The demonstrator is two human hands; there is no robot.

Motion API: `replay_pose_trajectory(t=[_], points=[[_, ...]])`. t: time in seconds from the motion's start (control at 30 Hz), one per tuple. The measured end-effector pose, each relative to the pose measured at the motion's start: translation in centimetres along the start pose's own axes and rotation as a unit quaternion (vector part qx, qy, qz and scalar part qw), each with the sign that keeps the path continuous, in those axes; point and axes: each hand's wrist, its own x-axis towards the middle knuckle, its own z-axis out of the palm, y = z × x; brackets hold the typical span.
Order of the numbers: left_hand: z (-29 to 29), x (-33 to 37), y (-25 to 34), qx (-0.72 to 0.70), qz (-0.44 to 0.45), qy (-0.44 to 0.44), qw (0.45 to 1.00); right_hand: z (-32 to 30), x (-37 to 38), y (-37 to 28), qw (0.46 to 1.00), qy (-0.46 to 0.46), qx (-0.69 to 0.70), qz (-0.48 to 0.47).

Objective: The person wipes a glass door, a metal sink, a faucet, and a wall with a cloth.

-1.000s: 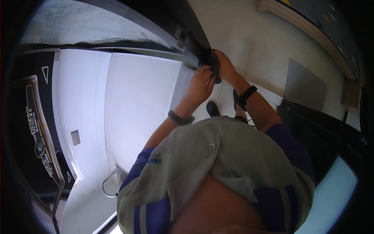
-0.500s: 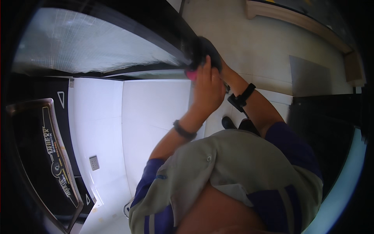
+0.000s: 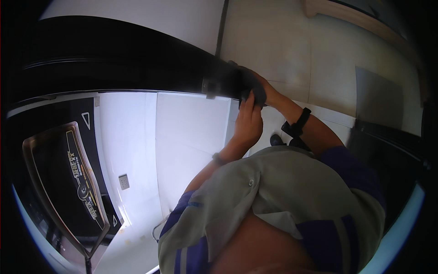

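Observation:
A dark grey, rounded object (image 3: 256, 86) is held at the right end of a long black door-like frame (image 3: 127, 52); blur and shadow hide its kind. My right hand (image 3: 272, 95) reaches it from the right, closed around its far side, with most of its fingers hidden. From below, my left hand (image 3: 249, 122) presses closed fingers against the near side of the same object. Just left of my hands, a small metal plate (image 3: 209, 87) sits on the lower edge of the black frame. Whether the object touches the frame I cannot tell.
White wall panels (image 3: 191, 123) stand below the frame, with a socket plate (image 3: 124, 181) on one. At left is a black panel with a framed sign (image 3: 68, 187). Tiled floor (image 3: 269, 41) stretches beyond, with a wooden ledge (image 3: 351, 20) at upper right. My shoes (image 3: 277, 139) show below.
The black frame has turned, so its film-covered pane no longer shows and its dark edge does. My hands and the dark object have shifted slightly down and right in view.

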Motion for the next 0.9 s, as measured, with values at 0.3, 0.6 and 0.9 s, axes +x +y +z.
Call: replay_pose_trajectory(t=[0.3,0.6,0.9], points=[[-6.4,7.4,3.9,0.103,0.119,0.318,0.935,6.4,-0.3,-14.4,0.952,-0.219,-0.167,-0.135],[-3.2,5.8,1.9,0.036,0.089,0.291,0.952,1.4,1.2,-6.6,0.964,-0.191,-0.088,-0.16],[-12.2,10.8,3.6,0.094,0.101,0.345,0.928,8.1,1.7,-14.8,0.948,-0.225,-0.082,-0.209]])
